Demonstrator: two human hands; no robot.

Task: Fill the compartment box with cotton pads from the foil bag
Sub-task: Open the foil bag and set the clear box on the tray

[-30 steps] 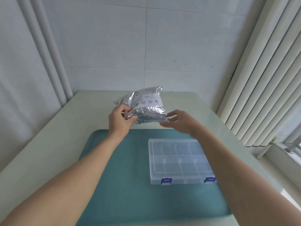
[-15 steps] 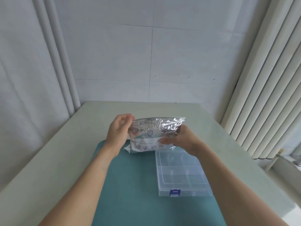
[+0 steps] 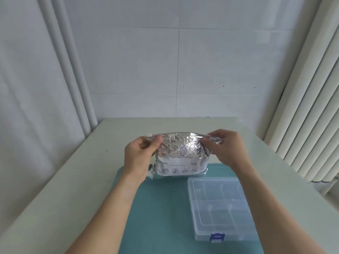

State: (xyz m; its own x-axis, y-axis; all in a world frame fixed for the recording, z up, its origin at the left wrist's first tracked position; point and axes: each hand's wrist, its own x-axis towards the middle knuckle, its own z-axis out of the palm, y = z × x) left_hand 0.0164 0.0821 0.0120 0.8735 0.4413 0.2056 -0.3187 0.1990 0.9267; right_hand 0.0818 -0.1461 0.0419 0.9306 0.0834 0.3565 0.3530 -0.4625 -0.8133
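Our left hand (image 3: 139, 158) has its thumb and curled fingers pinched on the left end of the foil bag's (image 3: 180, 154) top edge, and our right hand (image 3: 226, 148) pinches the same edge near its right end. Between the two grips the top strip bows upward in a shallow arc. We hold the bag upright, above the far edge of the teal mat (image 3: 161, 208), with its printed side toward us: a white label panel with "Content" and "Date" lines and a row of small blue icons under the crinkled silver upper half. No cotton pads are visible; whether the mouth is parted at all we cannot tell from this angle.

Down and to the right lies the clear compartment box (image 3: 219, 208), flat on the mat, lid closed and its blue latch (image 3: 217, 237) facing us. Part of its right side is hidden behind our right forearm. The mat sits on a pale table (image 3: 73, 180) set against a white tiled wall.

We judge we are at the opening step, both hands set to pull the bag's seal apart. Next the two sides of the mouth must be drawn away from each other without tearing the foil. The box will also need unlatching before any pad can go in, so the filling itself has not begun.
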